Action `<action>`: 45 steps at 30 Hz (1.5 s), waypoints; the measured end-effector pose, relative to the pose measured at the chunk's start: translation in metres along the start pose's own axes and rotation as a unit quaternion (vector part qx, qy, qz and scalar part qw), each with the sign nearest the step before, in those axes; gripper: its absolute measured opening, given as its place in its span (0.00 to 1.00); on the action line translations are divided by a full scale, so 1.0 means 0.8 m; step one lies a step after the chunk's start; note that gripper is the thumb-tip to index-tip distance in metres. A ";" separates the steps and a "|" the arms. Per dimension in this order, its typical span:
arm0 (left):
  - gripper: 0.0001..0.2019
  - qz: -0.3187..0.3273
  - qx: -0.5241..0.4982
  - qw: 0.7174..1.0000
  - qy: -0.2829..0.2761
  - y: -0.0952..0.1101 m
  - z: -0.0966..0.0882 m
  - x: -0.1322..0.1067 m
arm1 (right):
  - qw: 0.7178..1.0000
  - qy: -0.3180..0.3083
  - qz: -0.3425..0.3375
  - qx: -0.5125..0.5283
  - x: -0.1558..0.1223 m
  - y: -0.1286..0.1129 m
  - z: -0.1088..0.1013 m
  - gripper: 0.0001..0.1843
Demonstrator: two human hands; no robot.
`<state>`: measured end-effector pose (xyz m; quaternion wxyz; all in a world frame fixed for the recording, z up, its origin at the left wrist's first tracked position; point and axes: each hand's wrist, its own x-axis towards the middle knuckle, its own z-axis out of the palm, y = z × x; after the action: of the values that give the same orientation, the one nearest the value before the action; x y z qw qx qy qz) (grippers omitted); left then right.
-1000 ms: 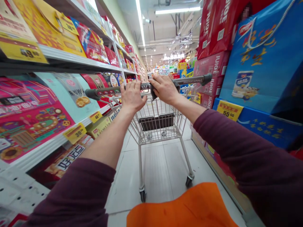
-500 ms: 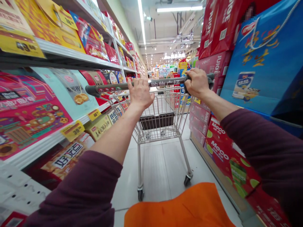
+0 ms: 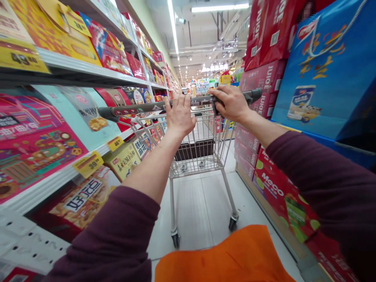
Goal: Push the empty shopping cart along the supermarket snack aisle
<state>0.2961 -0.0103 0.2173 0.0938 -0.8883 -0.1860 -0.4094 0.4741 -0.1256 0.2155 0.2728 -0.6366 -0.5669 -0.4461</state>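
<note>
A wire shopping cart (image 3: 199, 154) stands in a shop aisle ahead of me, its basket holding nothing I can see. Its grey handle bar (image 3: 132, 108) runs across at chest height. My left hand (image 3: 179, 115) is wrapped round the bar near its middle. My right hand (image 3: 229, 102) grips the same bar further right, just short of its end cap. Both arms wear dark maroon sleeves. An orange cloth (image 3: 226, 258) lies at the bottom of the view, below the cart.
Shelves of boxed biscuits with yellow price tags (image 3: 88, 164) line the left. Stacked red juice cartons (image 3: 266, 78) and blue gift boxes (image 3: 326, 74) stand close on the right. Pale floor tiles (image 3: 202, 207) run down the narrow aisle towards distant displays.
My left hand slid right along the bar towards its middle. My right hand went out to the bar's right end, then came back a little. The cart rolled slightly forward.
</note>
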 end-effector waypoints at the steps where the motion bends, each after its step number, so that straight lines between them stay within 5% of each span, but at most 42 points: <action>1: 0.40 0.001 -0.002 1.000 0.003 0.000 0.001 0.000 | 1.000 0.001 0.013 -0.003 -0.006 0.012 -0.006 0.23; 7: 0.42 -0.009 -0.016 1.000 0.004 0.005 0.003 -0.002 | 0.994 0.019 0.105 -0.022 -0.020 0.051 -0.024 0.23; 11: 0.42 -0.014 -0.018 1.000 0.005 0.005 0.004 -0.001 | 0.993 0.012 0.118 -0.020 0.000 0.021 -0.009 0.22; 17: 0.39 -0.014 0.019 1.000 0.018 0.001 -0.001 -0.004 | 0.999 -0.014 0.049 -0.010 0.020 -0.023 0.006 0.21; 25: 0.43 -0.009 0.006 1.000 0.019 0.001 -0.004 -0.006 | 0.996 0.015 0.084 -0.020 -0.021 0.056 -0.025 0.21; 28: 0.41 -0.006 0.009 1.000 0.021 0.005 -0.003 -0.007 | 0.993 0.032 0.109 -0.023 -0.023 0.063 -0.025 0.21; 32: 0.40 -0.006 0.016 0.999 0.031 0.008 -0.003 -0.009 | 0.992 0.052 0.118 -0.010 -0.009 0.030 -0.007 0.19; 39: 0.39 -0.022 0.022 0.999 0.014 0.011 -0.008 -0.010 | 0.999 0.022 0.036 0.014 0.023 -0.060 0.019 0.22; 42: 0.40 -0.019 0.019 1.000 0.002 0.007 -0.012 -0.012 | 1.000 0.006 0.013 0.011 0.022 -0.067 0.016 0.23; 45: 0.40 -0.001 0.022 1.000 0.002 -0.005 -0.016 -0.013 | 1.000 -0.002 0.000 0.010 0.009 -0.041 0.005 0.24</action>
<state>0.2795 -0.0136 0.2177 0.1133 -0.8850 -0.1952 -0.4072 0.4429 -0.1120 0.2151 0.2782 -0.6350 -0.5720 -0.4385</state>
